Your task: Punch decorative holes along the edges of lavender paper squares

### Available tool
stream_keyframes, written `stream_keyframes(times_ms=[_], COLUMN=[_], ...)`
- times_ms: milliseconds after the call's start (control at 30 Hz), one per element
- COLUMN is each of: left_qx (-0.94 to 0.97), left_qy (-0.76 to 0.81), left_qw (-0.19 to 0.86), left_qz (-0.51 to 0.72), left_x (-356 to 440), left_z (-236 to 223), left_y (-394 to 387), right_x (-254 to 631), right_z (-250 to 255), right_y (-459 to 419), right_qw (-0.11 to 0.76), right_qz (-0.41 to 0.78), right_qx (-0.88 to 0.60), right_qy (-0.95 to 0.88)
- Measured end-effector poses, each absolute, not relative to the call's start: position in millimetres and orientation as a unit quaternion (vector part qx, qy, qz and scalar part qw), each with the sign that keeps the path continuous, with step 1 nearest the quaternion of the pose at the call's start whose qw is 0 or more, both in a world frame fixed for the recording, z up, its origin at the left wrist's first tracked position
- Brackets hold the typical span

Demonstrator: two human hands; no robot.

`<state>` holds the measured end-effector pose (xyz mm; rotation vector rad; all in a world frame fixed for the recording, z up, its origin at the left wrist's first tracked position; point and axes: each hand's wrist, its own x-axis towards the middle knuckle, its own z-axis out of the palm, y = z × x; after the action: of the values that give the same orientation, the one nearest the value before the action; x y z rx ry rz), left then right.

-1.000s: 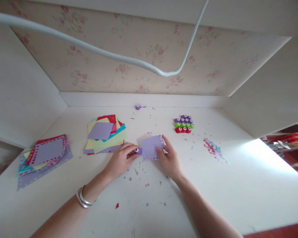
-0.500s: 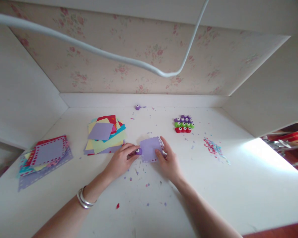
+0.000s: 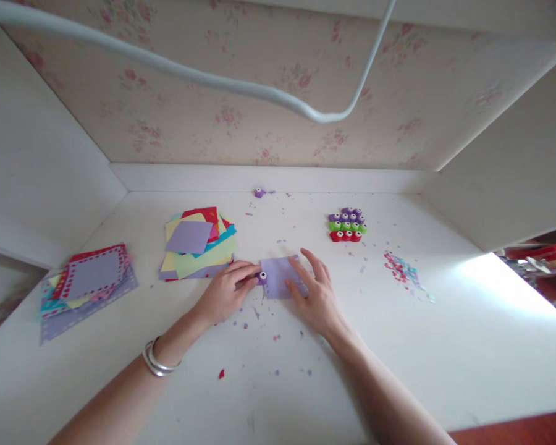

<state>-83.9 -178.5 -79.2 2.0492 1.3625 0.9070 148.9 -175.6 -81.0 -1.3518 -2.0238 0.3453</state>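
Note:
A small purple craft punch (image 3: pixel 261 278) with a white-and-black button on top is gripped in the fingers of my left hand (image 3: pixel 227 290). It sits at the left edge of a purple paper square (image 3: pixel 278 276) lying on the white table. Whether the paper's edge is inside the punch slot, I cannot tell. My right hand (image 3: pixel 315 290) rests with spread fingers on the right side of this paper, its fingertips over the right edge. Small punched bits lie around and below the sheet.
Left of my hands lie a pile of coloured paper (image 3: pixel 199 247) and a stack of paper with punched borders (image 3: pixel 95 278). Rows of purple, green and red punches (image 3: pixel 347 226) stand at the right, near a heap of confetti (image 3: pixel 403 272). Another purple punch (image 3: pixel 259 193) sits at the back.
My right hand has spread its fingers and lies flatter on the paper. The punch in my left hand has shifted slightly right against the paper's left edge. The camera view has tilted slightly.

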Motion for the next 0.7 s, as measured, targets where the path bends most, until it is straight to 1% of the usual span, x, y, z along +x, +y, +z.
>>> stream_keyframes(times_ms=[133,200,367,700], left_qx=[0.764,0.763,0.771,0.768], left_qy=[0.492,0.493,0.484,0.488], left_qw=[0.258,0.262,0.254,0.253], left_qz=[0.329,0.326,0.327,0.329], left_x=[-82.9,-82.2,-81.4,-80.0], left_z=[-80.2,-80.4,-79.3,-77.3], left_y=[-178.8,-179.2,-179.7,-180.7], right_x=[151.3,150.3,147.8,147.9], right_z=[-83.7,-84.2,-82.2,-81.7], right_y=[-173.2,-173.0,-173.9,-173.8], right_qw=[0.243,0.217,0.203,0.203], right_qz=[0.119,0.127,0.13,0.123], right_qx=[-0.495,-0.491,-0.495,-0.494], right_qy=[-0.826,-0.835,-0.835,-0.837])
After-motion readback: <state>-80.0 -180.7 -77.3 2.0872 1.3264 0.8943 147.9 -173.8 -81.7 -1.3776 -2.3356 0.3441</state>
